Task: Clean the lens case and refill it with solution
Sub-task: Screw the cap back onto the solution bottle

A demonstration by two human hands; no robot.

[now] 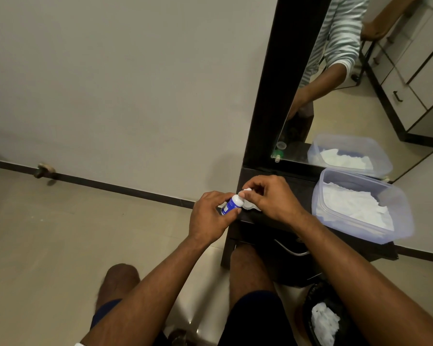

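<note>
My left hand (208,216) grips a small blue-and-white solution bottle (231,205), tilted with its white top toward the right, just off the left edge of the dark dresser top (298,186). The fingertips of my right hand (268,198) pinch the bottle's white cap (240,197). A white object (251,208) lies on the dresser under my right palm, mostly hidden; I cannot tell whether it is the lens case or tissue. In the mirror (348,108), a small green piece (278,153) and a clear one (281,145) are reflected near its base.
A clear plastic tub (400,211) holding white tissues stands on the dresser's right side, against the mirror. A dark bin (310,303) with crumpled white tissue sits on the floor at lower right. My knees are below the dresser's front edge. Wall and tiled floor lie to the left.
</note>
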